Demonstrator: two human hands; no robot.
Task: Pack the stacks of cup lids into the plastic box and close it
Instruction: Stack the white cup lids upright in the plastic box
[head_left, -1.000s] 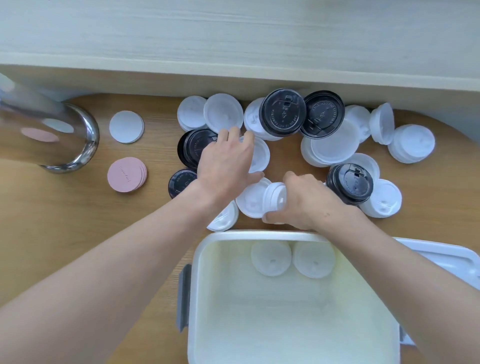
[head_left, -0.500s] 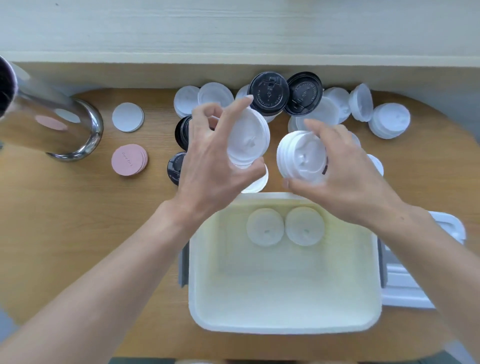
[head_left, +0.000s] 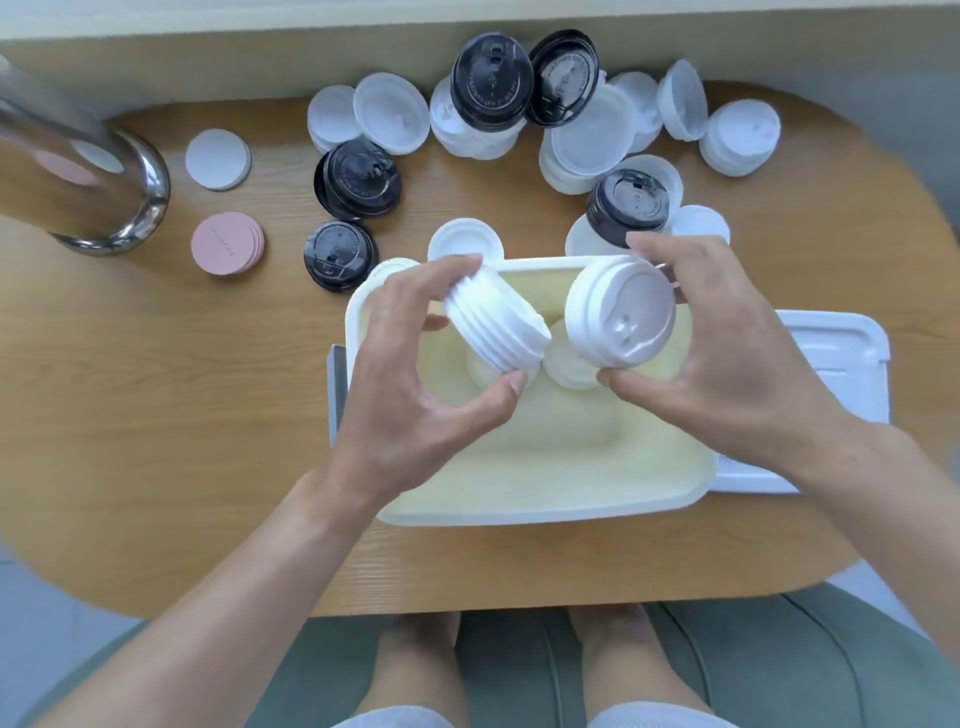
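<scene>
Both hands are up over the plastic box (head_left: 545, 506), each gripping a stack of lids. The left hand (head_left: 415, 395) curls fingers and thumb around a tilted white lid stack (head_left: 496, 325), its ribbed edges showing, held above the far-left part of the box. The right hand (head_left: 727, 364) clamps a second white stack (head_left: 621, 317) between fingers on top and thumb below, the sip-hole face turned toward the camera, above the far-right part of the box. The two stacks sit just beside each other, with a narrow gap between them. Down inside the box, two white lids (head_left: 569, 371) lie on its floor, partly hidden beneath the held stacks. The box stands open on the wooden bench (head_left: 156, 415), and its white cover (head_left: 831, 364) lies flat just to the right of it. Beyond the box, more lids are scattered: black ones (head_left: 358, 179) to the far left of it, a black one (head_left: 628, 205) at the far right, and a jumble of white and black lids (head_left: 587, 140) further back. Well to the left of the box lie pink discs (head_left: 226, 249), a white disc (head_left: 218, 158) and a shiny metal container (head_left: 78, 171).
</scene>
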